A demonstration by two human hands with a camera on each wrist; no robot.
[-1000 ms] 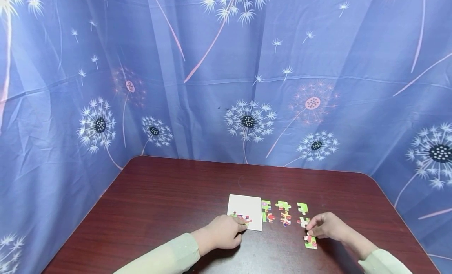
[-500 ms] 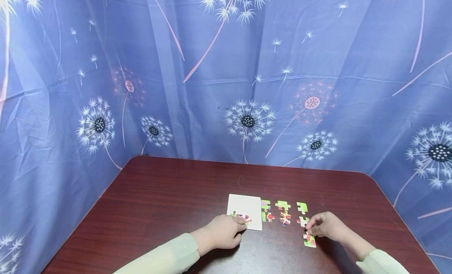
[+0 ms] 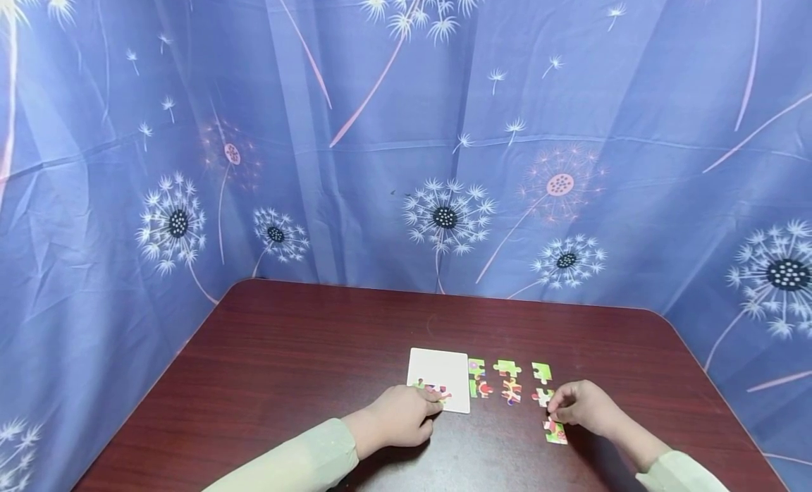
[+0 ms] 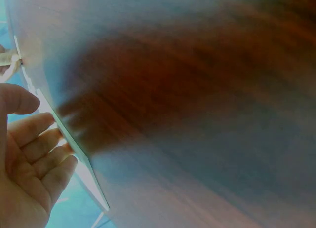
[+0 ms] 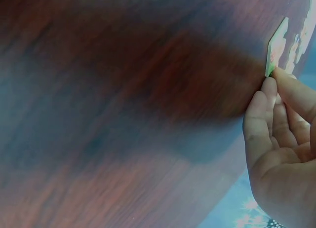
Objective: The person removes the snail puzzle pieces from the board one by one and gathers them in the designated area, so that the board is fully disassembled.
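A white square puzzle board (image 3: 439, 365) lies flat on the table, and its near left part carries colourful joined puzzle pieces (image 3: 436, 389). My left hand (image 3: 400, 416) rests on these with its fingers extended, hiding part of them. In the left wrist view, the fingertips (image 4: 66, 149) meet the edge of the board. Over to the right, my right hand (image 3: 586, 409) pinches a green and red puzzle piece (image 3: 557, 433) by its corner between thumb and fingers. The right wrist view shows the same puzzle piece (image 5: 276, 48) at the fingertips.
Loose puzzle pieces are spread between the board and my right hand: a left pair of pieces (image 3: 477, 369) at the board's edge, a green piece (image 3: 507, 368), a red-orange piece (image 3: 512, 391), a corner piece (image 3: 542, 371) and a pale piece (image 3: 543, 396). A patterned curtain (image 3: 355, 196) hangs behind the dark table (image 3: 304, 344).
The pinched piece and my right hand have shifted very slightly up and left, toward the pale piece. My left hand has stayed on the board.
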